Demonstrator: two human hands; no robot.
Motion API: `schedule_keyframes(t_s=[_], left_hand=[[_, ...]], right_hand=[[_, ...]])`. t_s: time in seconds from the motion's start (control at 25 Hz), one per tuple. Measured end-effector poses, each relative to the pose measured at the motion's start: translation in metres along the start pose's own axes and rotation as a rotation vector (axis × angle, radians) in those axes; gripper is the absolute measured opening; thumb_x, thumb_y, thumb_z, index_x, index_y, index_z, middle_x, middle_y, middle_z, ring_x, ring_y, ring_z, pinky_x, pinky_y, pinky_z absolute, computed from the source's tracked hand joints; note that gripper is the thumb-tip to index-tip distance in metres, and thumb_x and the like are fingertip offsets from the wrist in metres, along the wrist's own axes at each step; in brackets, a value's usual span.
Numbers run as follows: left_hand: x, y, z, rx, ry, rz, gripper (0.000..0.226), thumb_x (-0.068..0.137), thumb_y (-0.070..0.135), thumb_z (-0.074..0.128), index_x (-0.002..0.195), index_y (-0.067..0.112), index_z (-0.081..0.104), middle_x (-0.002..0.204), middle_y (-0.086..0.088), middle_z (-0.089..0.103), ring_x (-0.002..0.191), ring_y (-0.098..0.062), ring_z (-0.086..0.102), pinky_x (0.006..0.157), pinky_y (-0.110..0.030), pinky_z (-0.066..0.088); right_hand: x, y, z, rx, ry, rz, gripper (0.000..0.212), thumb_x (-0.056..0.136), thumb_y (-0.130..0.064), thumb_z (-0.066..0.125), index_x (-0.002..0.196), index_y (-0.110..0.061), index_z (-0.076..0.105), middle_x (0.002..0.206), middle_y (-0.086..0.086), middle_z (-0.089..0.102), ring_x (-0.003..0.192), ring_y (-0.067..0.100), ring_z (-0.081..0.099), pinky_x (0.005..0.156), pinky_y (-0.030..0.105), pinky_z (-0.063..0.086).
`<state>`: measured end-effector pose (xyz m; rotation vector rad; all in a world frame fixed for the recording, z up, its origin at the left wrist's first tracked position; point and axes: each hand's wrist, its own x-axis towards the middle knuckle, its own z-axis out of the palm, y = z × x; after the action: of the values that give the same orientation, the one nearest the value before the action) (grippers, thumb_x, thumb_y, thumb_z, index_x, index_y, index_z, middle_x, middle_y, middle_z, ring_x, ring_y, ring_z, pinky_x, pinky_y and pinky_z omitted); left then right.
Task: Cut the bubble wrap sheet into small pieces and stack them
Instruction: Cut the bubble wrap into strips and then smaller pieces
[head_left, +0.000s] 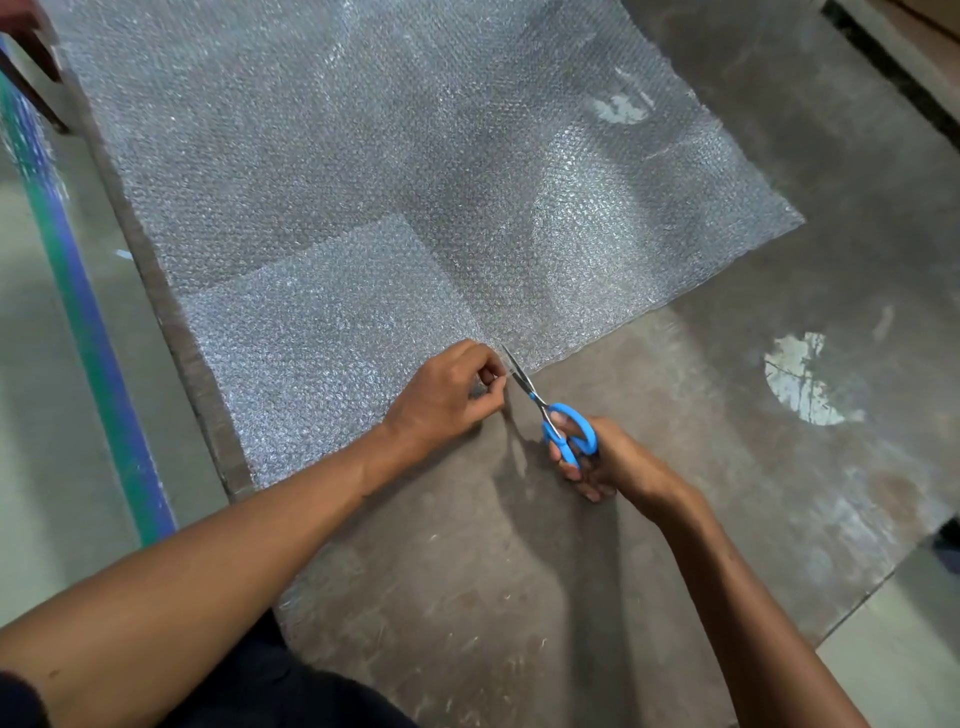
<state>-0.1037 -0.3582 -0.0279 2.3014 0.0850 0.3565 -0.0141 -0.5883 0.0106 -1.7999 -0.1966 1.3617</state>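
Viewing from the head camera, we see the large translucent bubble wrap sheet (415, 171) spread flat over the worn grey-brown bench (649, 441), its near edge running diagonally in front of us and its left side reaching the bench's left border. A denser rectangular patch (322, 332) at the sheet's near left may be a second layer or a cut piece lying on top; we cannot tell which. No separate stack of pieces is visible, so we judge the cutting to be at an early stage.

The step in hand is starting a cut at the near edge. To do it well, we would keep the film taut just beside the blades, hold the blades square to the edge, and follow a straight line so the pieces come out even; slack film tends to fold between the blades rather than shear.

The left hand (447, 395) has its fingers curled, pinching the sheet's edge immediately left of the blade tips. The right hand (602, 462) is closed around the blue-handled steel scissors (550, 415), fingers through the loops; the blades stand only slightly apart, their tips at the sheet's edge.
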Motion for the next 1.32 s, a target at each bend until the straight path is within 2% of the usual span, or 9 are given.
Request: schedule_keyframes(t_s=[0.12,0.36,0.56,0.64,0.76,0.92,1.0,1.2,1.32], left_hand=[[-0.001,-0.001,-0.002,0.001,0.026,0.006,0.010,0.093,0.012,0.075,0.097,0.009,0.066,0.089,0.001,0.061,0.078,-0.009,0.053,0.072,-0.019,0.044],[-0.003,-0.001,0.000,-0.014,0.054,0.035,0.013,0.090,0.008,0.078,0.095,0.008,0.066,0.086,0.007,0.055,0.074,0.000,0.042,0.073,-0.005,0.035],[-0.003,-0.002,-0.002,-0.050,0.065,0.031,0.013,0.087,0.006,0.078,0.094,0.007,0.067,0.085,0.004,0.058,0.077,0.012,0.049,0.071,-0.008,0.037],[-0.004,-0.001,-0.004,-0.065,0.090,0.018,0.014,0.085,0.003,0.078,0.093,0.007,0.067,0.084,0.003,0.061,0.077,0.012,0.050,0.072,-0.005,0.036],[-0.005,0.001,-0.005,-0.096,0.112,-0.022,0.017,0.083,0.001,0.079,0.092,0.009,0.067,0.083,0.006,0.060,0.074,0.011,0.052,0.072,-0.003,0.036],[-0.006,-0.002,-0.004,-0.105,0.121,-0.044,0.019,0.081,0.001,0.080,0.092,0.009,0.065,0.081,0.004,0.060,0.071,0.009,0.052,0.069,-0.005,0.037],[-0.007,-0.002,-0.004,-0.107,0.127,-0.043,0.020,0.080,0.001,0.079,0.091,0.009,0.065,0.080,0.006,0.058,0.070,0.007,0.051,0.068,-0.006,0.037],[-0.006,-0.001,-0.005,-0.126,0.128,-0.032,0.019,0.079,0.001,0.079,0.090,0.009,0.066,0.079,0.005,0.060,0.070,0.007,0.051,0.069,-0.006,0.037],[-0.006,0.000,-0.006,-0.151,0.116,-0.039,0.020,0.080,0.001,0.080,0.090,0.010,0.066,0.079,0.006,0.062,0.067,0.005,0.051,0.068,-0.006,0.038]], right_hand=[[0.004,-0.005,0.006,0.018,-0.017,0.000,0.061,0.080,-0.076,0.056,0.083,-0.016,0.059,0.064,0.005,0.049,0.041,0.020,0.039,0.037,0.022,0.023],[0.022,-0.025,0.012,0.023,0.012,0.046,0.054,0.083,-0.071,0.053,0.083,-0.017,0.058,0.061,0.002,0.048,0.038,0.016,0.039,0.036,0.023,0.018],[0.031,-0.024,0.006,-0.039,0.014,-0.044,0.047,0.098,-0.061,0.059,0.085,-0.017,0.062,0.064,0.002,0.051,0.040,0.015,0.039,0.038,0.022,0.020],[0.032,-0.019,0.005,-0.059,0.026,-0.072,0.042,0.105,-0.053,0.058,0.087,-0.015,0.062,0.063,0.002,0.050,0.040,0.015,0.038,0.040,0.021,0.020],[0.034,-0.019,0.005,-0.059,0.032,-0.061,0.041,0.105,-0.051,0.058,0.088,-0.013,0.062,0.063,0.004,0.049,0.040,0.017,0.038,0.040,0.021,0.020],[0.038,-0.031,0.010,0.050,0.026,0.063,0.050,0.086,-0.067,0.058,0.080,-0.017,0.060,0.059,0.003,0.047,0.038,0.018,0.038,0.035,0.022,0.022],[0.042,-0.036,0.012,0.055,0.023,0.064,0.051,0.082,-0.070,0.056,0.079,-0.019,0.059,0.059,0.001,0.046,0.038,0.017,0.037,0.035,0.022,0.022],[0.050,-0.040,0.014,0.031,0.011,-0.029,0.050,0.093,-0.064,0.058,0.080,-0.017,0.058,0.063,0.004,0.045,0.041,0.018,0.035,0.037,0.023,0.021],[0.049,-0.040,0.009,0.009,0.048,-0.070,0.043,0.103,-0.051,0.059,0.082,-0.013,0.060,0.062,0.006,0.045,0.039,0.017,0.036,0.037,0.021,0.019]])
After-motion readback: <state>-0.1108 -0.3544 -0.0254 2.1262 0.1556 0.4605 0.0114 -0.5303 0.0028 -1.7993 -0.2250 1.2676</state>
